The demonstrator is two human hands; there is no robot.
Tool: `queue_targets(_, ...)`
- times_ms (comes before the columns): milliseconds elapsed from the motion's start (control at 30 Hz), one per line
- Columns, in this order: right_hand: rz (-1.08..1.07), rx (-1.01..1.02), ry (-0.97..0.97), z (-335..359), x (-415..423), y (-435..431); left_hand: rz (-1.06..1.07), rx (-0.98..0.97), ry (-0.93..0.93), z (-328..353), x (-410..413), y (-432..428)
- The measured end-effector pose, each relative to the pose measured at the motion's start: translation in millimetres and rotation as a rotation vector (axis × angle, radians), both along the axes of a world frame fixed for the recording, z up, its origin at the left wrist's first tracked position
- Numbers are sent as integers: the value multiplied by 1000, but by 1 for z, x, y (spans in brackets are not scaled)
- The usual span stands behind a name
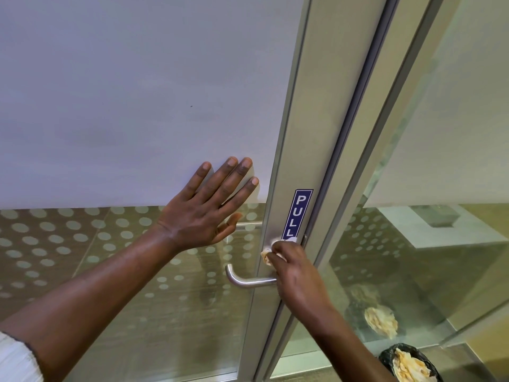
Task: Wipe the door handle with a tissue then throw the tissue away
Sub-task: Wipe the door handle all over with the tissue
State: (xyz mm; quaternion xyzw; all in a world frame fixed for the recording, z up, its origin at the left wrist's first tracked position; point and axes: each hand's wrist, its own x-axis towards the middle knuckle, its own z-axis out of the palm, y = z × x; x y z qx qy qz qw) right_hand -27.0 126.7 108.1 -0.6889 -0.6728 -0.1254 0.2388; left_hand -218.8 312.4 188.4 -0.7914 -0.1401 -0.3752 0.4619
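A brushed metal lever door handle [243, 281] sticks out to the left from the aluminium door frame [305, 133]. My right hand [296, 274] is closed around a crumpled white tissue [266, 256] and presses it on the frame just above the handle's base, below a blue PULL sticker [297, 213]. My left hand [212, 209] lies flat with fingers spread on the frosted glass door panel [137, 92], left of the frame.
At the bottom right, on the floor, stands a bin lined with a black bag [385, 358] holding crumpled tissues [410, 368]. Its reflection shows in the glass side panel [413, 244] to the right of the door.
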Motion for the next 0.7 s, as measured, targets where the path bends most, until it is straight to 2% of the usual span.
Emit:
queue_targets(67, 10, -38, 71, 7, 15, -5, 3, -4, 2, -1, 0, 0)
queue_targets(167, -117, 22, 193, 4, 21, -10, 4, -1, -6, -1, 1, -1)
queue_targets(267, -117, 64, 281, -5, 12, -9, 5, 3, -11, -1, 1, -1)
queue_targets(400, 60, 124, 47, -2, 12, 1, 3, 7, -12, -1, 1, 1)
queue_targets(500, 33, 143, 81, -6, 17, 1, 5, 2, -15, -2, 1, 1)
queue_targets(567, -30, 167, 165, -14, 16, -4, 8, 2, -15, -2, 2, 1)
queue_targets(700, -213, 289, 546, -20, 0, -8, 12, 6, -10, -2, 1, 1)
